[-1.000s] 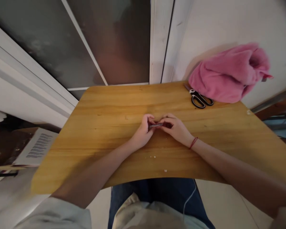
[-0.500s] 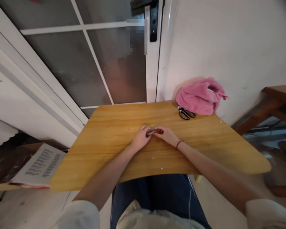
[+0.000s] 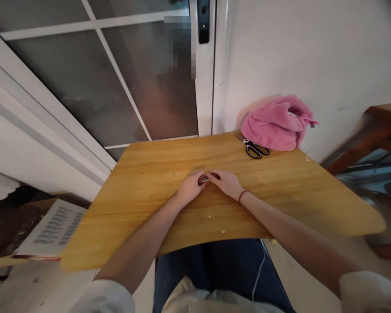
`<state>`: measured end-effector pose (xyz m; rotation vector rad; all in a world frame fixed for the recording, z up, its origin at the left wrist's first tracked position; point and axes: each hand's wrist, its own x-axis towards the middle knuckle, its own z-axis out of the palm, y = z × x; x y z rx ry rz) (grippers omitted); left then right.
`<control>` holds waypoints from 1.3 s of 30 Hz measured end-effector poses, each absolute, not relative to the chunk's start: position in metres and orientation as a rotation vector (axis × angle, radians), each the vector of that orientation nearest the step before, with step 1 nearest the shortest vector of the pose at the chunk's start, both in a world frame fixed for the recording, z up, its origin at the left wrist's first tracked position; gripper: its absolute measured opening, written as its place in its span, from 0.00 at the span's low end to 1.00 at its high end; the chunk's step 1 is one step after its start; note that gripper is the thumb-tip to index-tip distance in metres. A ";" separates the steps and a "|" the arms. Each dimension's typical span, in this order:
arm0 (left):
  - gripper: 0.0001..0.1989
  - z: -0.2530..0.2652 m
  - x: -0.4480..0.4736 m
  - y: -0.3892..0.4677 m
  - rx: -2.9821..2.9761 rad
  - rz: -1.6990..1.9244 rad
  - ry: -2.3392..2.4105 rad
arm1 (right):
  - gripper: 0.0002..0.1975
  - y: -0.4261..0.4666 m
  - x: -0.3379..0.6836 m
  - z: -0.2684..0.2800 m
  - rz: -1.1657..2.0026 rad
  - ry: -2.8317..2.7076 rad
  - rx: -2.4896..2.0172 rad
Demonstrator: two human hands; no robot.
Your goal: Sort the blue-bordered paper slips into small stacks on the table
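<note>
Over the middle of the wooden table (image 3: 143,191), my two hands meet with their fingertips together. My left hand (image 3: 191,188) is closed around one end of a small dark, silvery object (image 3: 202,179), too small and too covered by fingers to name. From the other side, my right hand (image 3: 227,182) is closed in a pinch on it, thumb reaching across toward the left fingers. A red cord circles my right wrist. Both forearms rest low over the table's near edge.
Black-handled scissors (image 3: 256,150) lie at the table's back right, against a pink plush cloth bundle (image 3: 275,124). Small white bits (image 3: 223,231) dot the near part. Behind stands a glazed door (image 3: 156,78); a box with printed card (image 3: 54,228) is at left, wooden furniture (image 3: 384,126) at right.
The view has shifted slightly. My hands have drawn closer around the small object, and the right thumb now covers more of it.
</note>
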<state>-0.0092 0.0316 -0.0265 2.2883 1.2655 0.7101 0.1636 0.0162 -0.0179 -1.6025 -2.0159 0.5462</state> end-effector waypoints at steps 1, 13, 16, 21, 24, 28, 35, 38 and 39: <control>0.07 -0.026 -0.009 0.032 2.283 0.698 1.275 | 0.17 0.016 0.164 -0.017 0.542 -2.017 -1.611; 0.09 -0.025 -0.018 0.037 2.239 0.636 1.189 | 0.19 0.017 0.168 -0.013 0.600 -2.101 -1.550; 0.05 -0.023 -0.021 0.038 2.238 0.641 1.174 | 0.14 0.018 0.171 -0.015 0.644 -2.140 -1.450; 0.03 -0.019 -0.024 0.037 2.322 0.659 1.136 | 0.07 0.021 0.172 -0.021 0.615 -2.121 -1.409; 0.04 -0.018 -0.025 0.038 2.307 0.718 1.165 | 0.09 0.023 0.172 -0.022 0.646 -2.058 -1.357; 0.06 -0.019 -0.025 0.039 2.357 0.658 1.147 | 0.10 0.023 0.173 -0.020 0.615 -2.126 -1.452; 0.08 -0.024 -0.024 0.039 2.279 0.692 1.143 | 0.10 0.025 0.173 -0.025 0.585 -2.096 -1.441; 0.06 -0.025 -0.024 0.037 2.211 0.709 1.135 | 0.09 0.023 0.172 -0.023 0.579 -2.106 -1.433; 0.05 -0.025 -0.024 0.036 2.202 0.730 1.143 | 0.10 0.022 0.172 -0.022 0.569 -2.097 -1.423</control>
